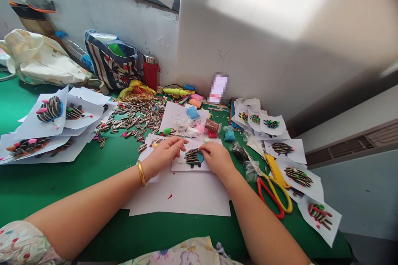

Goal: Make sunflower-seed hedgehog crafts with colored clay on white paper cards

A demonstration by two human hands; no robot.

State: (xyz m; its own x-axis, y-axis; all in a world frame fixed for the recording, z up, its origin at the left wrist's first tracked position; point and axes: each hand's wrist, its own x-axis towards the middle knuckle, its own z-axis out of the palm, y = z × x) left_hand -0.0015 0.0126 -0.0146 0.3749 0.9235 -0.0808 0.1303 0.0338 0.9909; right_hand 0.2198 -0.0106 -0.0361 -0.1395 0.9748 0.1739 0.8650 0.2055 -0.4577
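My left hand (164, 155) rests its fingertips on the upper left of a white paper card (183, 166). On that card sits a hedgehog figure (194, 157) made of striped sunflower seeds over blue clay, with a face drawn in pen beside it. My right hand (217, 159) lies against the card's right side, its fingertips pinching a small pale clay ball (206, 140). Below the card, a loose white paper sheet (180, 196) lies under both wrists. A gold bangle (141, 173) circles my left wrist.
Loose sunflower seeds (137, 118) are scattered on the green table (40, 186) behind my hands. Seed-decorated paper cards (40, 112) lie piled at left, with more (298, 176) at right. Red-handled scissors (272, 194) lie at right. A red flask (151, 73) and striped bag (110, 64) stand by the wall.
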